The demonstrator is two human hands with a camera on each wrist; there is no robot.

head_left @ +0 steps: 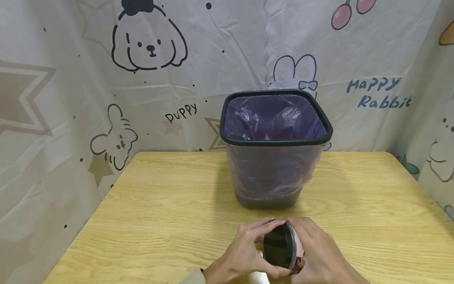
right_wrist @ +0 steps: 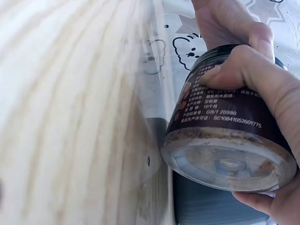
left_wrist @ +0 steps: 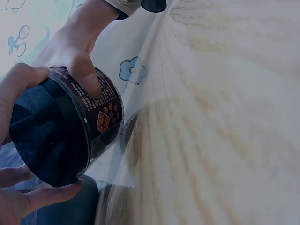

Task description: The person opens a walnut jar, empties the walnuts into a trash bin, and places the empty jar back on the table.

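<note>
Jar [head_left: 300, 253] is being held at lower centre of head frame, lid [head_left: 278, 246] facing left; bin [head_left: 269, 169] is standing behind on table [head_left: 159, 205], right of centre; sideways tilt is probably giving hands opposite ends, left hand [head_left: 244, 248] controlling lid, right hand [head_left: 317, 246] steadying jar; left hand is grasping lid, thumb following lower edge, fingers curving over upper edge; right hand is grasping jar wall, thumb lying across label [right_wrist: 229, 105]; jar-to-table contact is not showing clearly.
</note>
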